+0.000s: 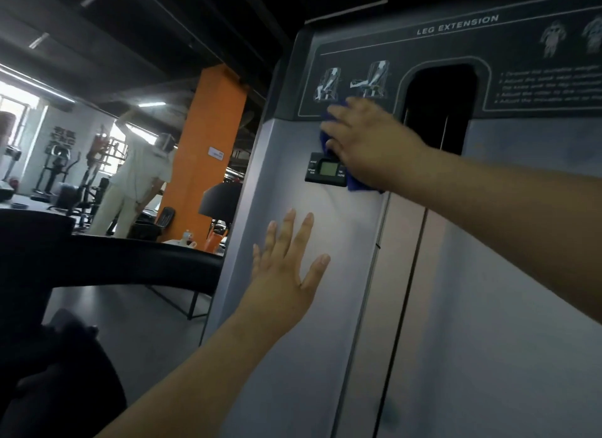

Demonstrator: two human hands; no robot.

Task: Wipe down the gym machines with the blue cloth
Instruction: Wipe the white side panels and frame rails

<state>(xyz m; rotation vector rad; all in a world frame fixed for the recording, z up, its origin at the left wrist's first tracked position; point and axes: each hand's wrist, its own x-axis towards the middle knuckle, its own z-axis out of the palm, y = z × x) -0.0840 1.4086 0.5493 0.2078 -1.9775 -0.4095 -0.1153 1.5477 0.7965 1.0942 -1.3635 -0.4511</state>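
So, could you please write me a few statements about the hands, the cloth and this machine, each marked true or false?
1. The right hand presses the blue cloth against the machine's front. True.
2. The left hand grips a handle. False: it lies flat on the grey panel, fingers spread.
3. The label at the top reads LEG EXTENSION. True.
4. The cloth covers the whole small display. False: the cloth sits at the display's right edge and the screen shows.
5. The pillar behind the machine is green. False: it is orange.
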